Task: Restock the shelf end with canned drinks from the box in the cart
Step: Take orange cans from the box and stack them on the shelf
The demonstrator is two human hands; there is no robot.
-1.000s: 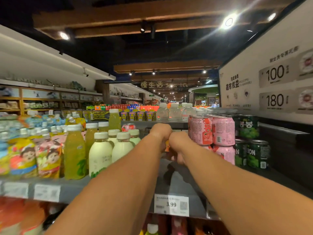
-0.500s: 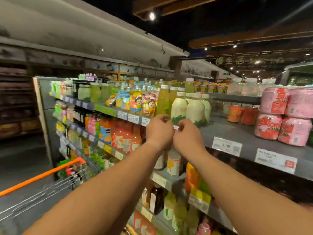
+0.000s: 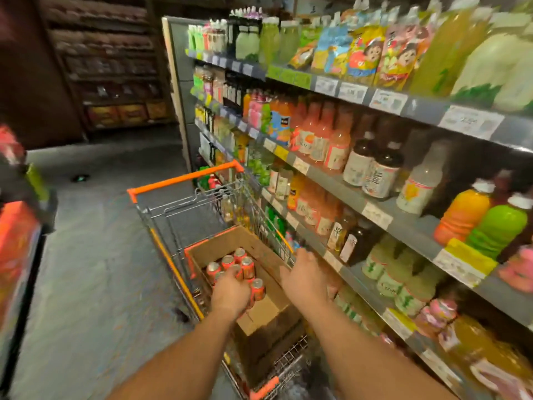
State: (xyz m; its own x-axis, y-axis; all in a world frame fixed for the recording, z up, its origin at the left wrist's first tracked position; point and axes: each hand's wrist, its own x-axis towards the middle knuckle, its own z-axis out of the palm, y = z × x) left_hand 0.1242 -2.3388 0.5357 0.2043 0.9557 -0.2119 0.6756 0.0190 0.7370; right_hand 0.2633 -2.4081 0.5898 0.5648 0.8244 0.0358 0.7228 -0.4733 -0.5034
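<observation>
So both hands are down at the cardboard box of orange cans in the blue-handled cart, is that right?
Not quite: the head view shows the cart has an orange handle, not blue. The left hand and right hand are indeed down at the cardboard box of orange cans.

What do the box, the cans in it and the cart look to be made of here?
Box: brown corrugated cardboard, matte, with folded flaps.
Cans: apparently metal, silvery tops, glossy orange-red printed sides.
Cart: bare wire, probably steel, with an orange handle and corner trim that look like plastic.
</observation>
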